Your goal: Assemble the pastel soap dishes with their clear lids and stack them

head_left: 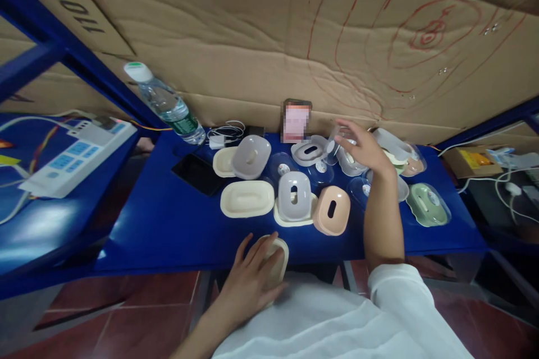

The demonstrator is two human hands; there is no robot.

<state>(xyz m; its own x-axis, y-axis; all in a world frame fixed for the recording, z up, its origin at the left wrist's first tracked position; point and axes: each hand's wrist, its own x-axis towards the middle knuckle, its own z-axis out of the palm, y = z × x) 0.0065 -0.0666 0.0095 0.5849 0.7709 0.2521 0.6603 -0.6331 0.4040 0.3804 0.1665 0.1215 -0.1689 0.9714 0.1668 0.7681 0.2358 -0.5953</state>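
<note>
My left hand [255,269] is at the table's front edge, its fingers and thumb around a cream plastic dish [278,258] that looks like part of a soap dish. At the back, my right hand [357,143] grips a small clear plastic cup-like piece [332,145] between thumb and fingers. Behind the left hand are a cream oval tray [247,199], a grey slotted dish [293,202] resting on another cream tray, and a peach slotted dish [332,210]. A grey oval slotted insert [309,151] lies just left of the clear piece.
A water bottle [172,109], a black phone [197,173] and a white charger [218,142] are at the left. A lit phone [296,122] leans on the cardboard [236,28]. A green dish [427,205] with a clear cover lies at the right. Clear lids [282,167] are scattered between the dishes.
</note>
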